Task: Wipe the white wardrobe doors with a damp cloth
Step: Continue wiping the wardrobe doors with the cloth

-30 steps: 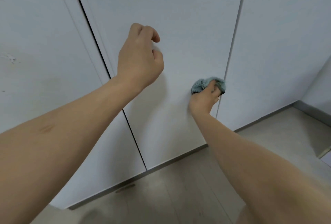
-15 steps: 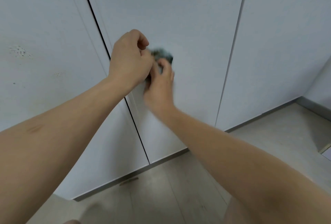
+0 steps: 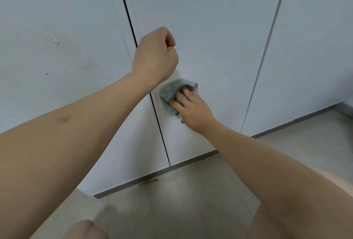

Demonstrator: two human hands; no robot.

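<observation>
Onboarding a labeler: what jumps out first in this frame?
The two bare arms reaching in from the bottom corners: the right hand presses a blue-green cloth flat on the middle wardrobe door, low by its left edge. The left hand is a fist just above it, empty as far as shows. Dark specks mark the left door.

You are standing in a room of a home, most likely a bedroom or dressing area, facing a run of tall, flat white wardrobe doors (image 3: 200, 19) that fill the wall and meet in narrow vertical gaps. Below the wardrobe doors a low grey plinth (image 3: 194, 159) runs along their foot, and pale wood-look plank flooring (image 3: 181, 200) spreads out from it towards you, the plain finish of a lived-in house.
</observation>
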